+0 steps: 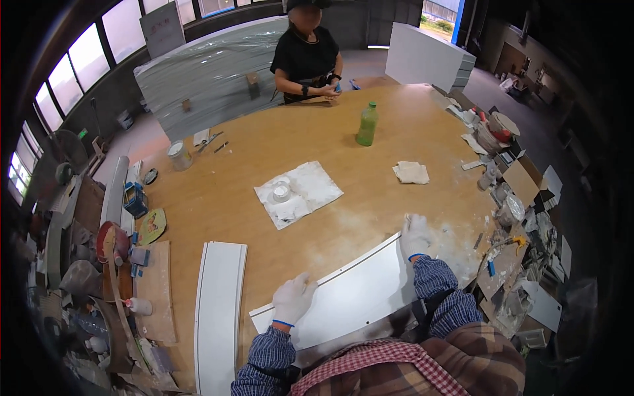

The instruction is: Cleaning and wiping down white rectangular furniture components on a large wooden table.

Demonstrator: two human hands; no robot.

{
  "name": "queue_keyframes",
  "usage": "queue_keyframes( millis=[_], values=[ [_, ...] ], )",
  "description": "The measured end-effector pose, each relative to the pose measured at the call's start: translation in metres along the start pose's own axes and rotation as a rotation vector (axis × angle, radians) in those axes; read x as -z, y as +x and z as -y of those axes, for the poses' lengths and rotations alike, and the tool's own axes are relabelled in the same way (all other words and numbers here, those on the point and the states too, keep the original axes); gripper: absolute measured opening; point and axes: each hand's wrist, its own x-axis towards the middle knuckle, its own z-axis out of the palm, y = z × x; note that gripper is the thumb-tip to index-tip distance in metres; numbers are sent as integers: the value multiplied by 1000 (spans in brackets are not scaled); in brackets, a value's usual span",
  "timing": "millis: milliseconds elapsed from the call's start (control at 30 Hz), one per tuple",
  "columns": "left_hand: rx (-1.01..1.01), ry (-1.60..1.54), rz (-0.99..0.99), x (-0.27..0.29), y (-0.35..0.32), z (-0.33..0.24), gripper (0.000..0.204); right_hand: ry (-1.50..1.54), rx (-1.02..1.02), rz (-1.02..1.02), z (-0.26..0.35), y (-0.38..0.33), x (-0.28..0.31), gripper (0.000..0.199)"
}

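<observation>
The white panel (356, 297) lies nearest, flat on the tabletop (370, 178) directly before the person. The left hand (292, 300), gloved, rests on the panel's near-left part, fingers partly curled on its upper edge. The right hand (416, 236), gloved, closes loosely over the far-right corner. A second white panel (218, 317) lies apart to the left. White powder dusts the wood beside the right hand.

Risk: the panel's near edge appears to overhang the tabletop; uneven pressure may tip it. Dust under the panel may let it slide. A cloth (298, 193) and a green bottle (367, 124) stand well clear.
</observation>
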Motion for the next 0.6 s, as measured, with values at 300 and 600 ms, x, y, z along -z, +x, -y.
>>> queue_keyframes(
  millis=[300,600],
  values=[
    [168,197,-734,3,-133,45,50,251,429,265,122,-117,20,22],
    [599,-780,-337,16,-188,68,47,471,832,504,243,-182,16,20]
  ],
)
